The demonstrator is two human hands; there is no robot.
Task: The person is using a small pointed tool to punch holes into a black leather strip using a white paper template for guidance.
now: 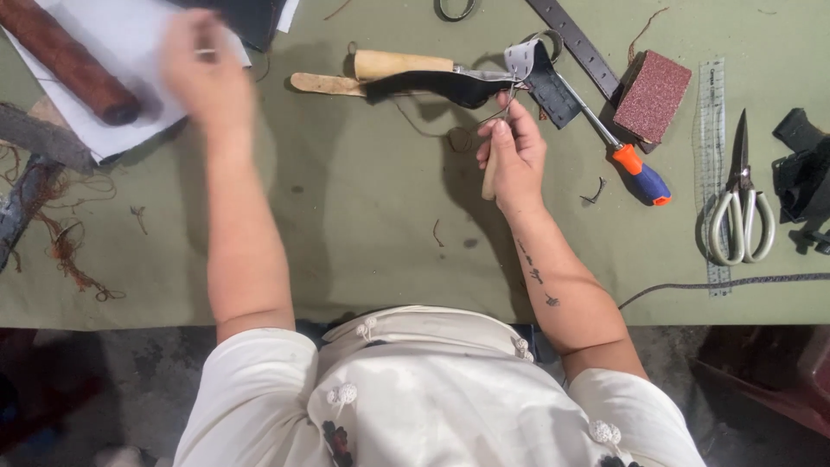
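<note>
Two bare hands work over the green bench (pixel 363 225), and the black leather piece (pixel 450 86) near its far edge serves as the landmark. The right hand (pixel 512 154) sits just on the near side of that leather, forearm angled in from the lower right, wrist straight, knuckles up. Its fingers are curled closed around a pale wooden-handled tool (pixel 490 177); the handle shows below the palm, and a thin metal tip (pixel 501 108) rises from the fist to the leather's edge. Whether the tip touches the leather is hard to tell.

The left hand (pixel 201 60) is stretched far to the left of the leather, arm nearly straight, over a white sheet (pixel 130 43). It is smeared by motion, so I cannot tell whether its fingers are open or holding anything.

Just beyond the leather lie a wooden handle (pixel 402 63) and a flat wooden stick (pixel 324 83), partly covered by it. To the right of the leather are an orange-and-blue screwdriver (pixel 627 156), a sanding block (pixel 651 95), a clear ruler (pixel 712 173) and scissors (pixel 740 199). A brown roll (pixel 69 60), far left, is cut off by the frame.
</note>
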